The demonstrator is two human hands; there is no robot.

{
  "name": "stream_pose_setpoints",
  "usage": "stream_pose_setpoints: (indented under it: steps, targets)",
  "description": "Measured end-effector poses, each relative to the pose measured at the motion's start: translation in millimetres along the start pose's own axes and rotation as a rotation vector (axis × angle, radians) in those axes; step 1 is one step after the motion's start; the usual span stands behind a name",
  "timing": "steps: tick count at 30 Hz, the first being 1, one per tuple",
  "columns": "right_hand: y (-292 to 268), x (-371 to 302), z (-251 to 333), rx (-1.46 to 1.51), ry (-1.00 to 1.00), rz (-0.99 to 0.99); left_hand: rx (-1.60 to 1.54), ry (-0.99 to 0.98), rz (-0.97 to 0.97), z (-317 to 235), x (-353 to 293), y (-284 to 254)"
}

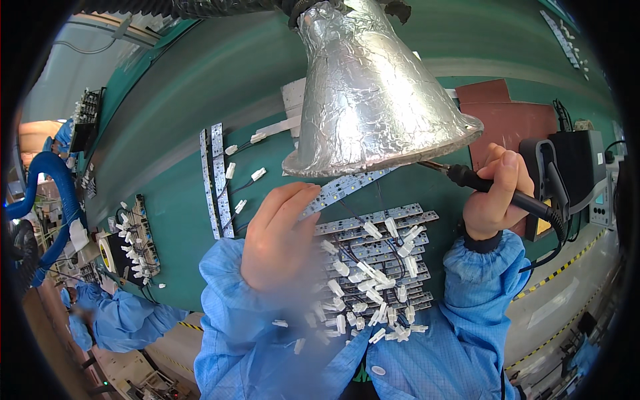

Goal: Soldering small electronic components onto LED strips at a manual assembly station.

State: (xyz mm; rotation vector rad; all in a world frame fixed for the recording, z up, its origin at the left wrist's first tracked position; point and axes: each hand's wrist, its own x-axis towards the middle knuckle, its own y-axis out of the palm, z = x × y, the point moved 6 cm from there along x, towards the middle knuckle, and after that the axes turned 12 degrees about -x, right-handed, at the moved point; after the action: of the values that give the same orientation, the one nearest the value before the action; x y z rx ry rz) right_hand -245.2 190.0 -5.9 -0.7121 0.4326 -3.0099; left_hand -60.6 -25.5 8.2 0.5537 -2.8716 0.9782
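Observation:
My left hand (277,227) is closed on one end of a narrow LED circuit board strip (347,189), whose far end passes under a foil-covered fume hood cone (373,93). In my right hand (501,193) is a black soldering iron (473,179), held like a pen. Its metal tip points left, under the cone's rim, near the board; the cone hides whether they touch. Close to my body lies a stack of similar LED strips (390,250) with many white plug connectors (373,287) on dark wires.
Two LED strips (217,180) with wired connectors lie to the left. A soldering station (577,167) and a reddish-brown board (507,113) are at the right. Farther left stands a rack of boards (140,240). A co-worker in blue (127,317) is at the lower left.

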Motion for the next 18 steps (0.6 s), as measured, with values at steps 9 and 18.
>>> stream_pose_setpoints:
  steps: [9, 18]
  targets:
    - [2.7, 0.6, 3.0, 0.013, -0.036, -0.004, -0.021, -0.022, 0.0, 0.8, 0.2, 0.9]
    - [2.4, 1.1, 2.8, 0.01, -0.037, -0.011, -0.012, -0.031, -0.002, 1.2, -0.1, 0.6]
